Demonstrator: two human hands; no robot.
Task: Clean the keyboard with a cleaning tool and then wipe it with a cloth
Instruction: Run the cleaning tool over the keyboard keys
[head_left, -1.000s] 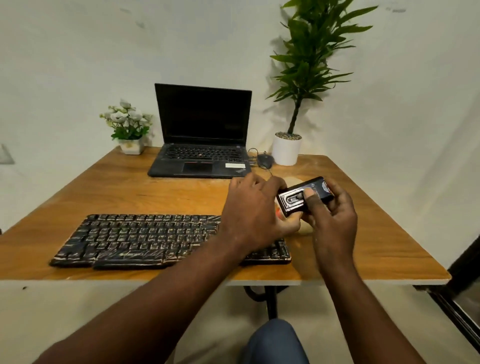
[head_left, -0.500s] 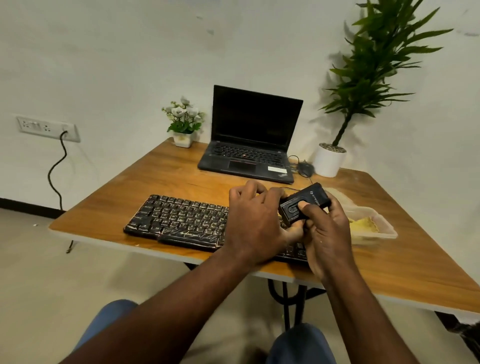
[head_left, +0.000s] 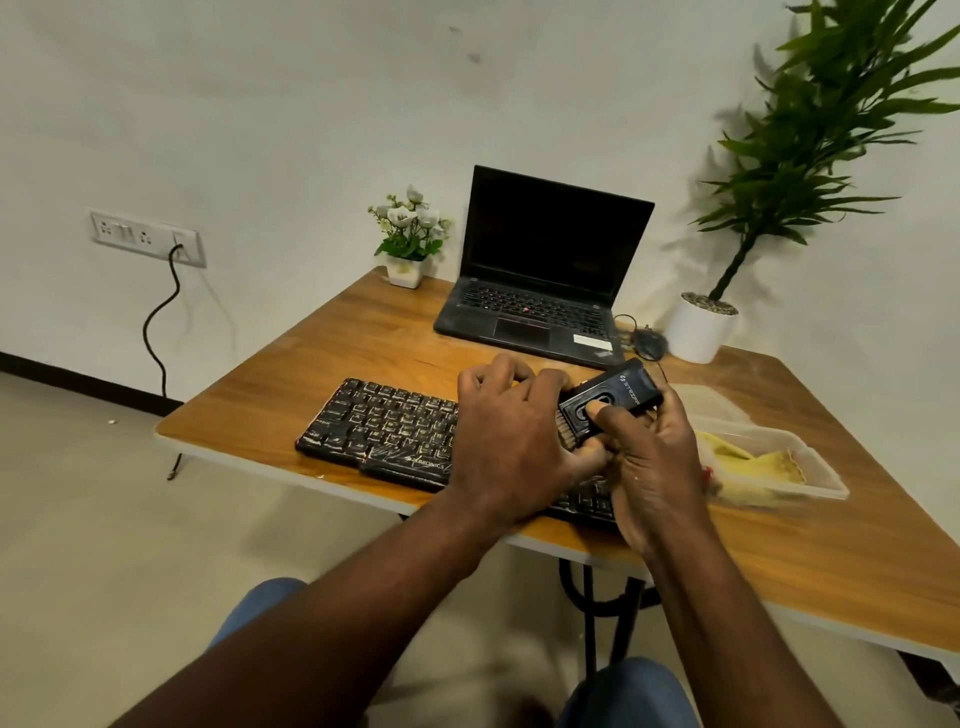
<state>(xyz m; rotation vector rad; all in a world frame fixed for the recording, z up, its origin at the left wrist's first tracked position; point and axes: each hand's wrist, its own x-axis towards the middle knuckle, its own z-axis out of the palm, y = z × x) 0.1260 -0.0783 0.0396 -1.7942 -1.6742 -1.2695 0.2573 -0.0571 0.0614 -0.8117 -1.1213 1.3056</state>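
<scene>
Keyboard (head_left: 384, 426) under left hand (head_left: 511, 441), right hand (head_left: 654, 467), both gripping cleaning tool (head_left: 628, 395), laptop (head_left: 545, 291) behind

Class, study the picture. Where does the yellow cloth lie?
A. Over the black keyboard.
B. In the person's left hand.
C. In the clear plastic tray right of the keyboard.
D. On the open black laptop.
C: the yellow cloth lies in the clear plastic tray, right of the black keyboard; the left hand and right hand both hold the black rectangular cleaning tool.
</scene>
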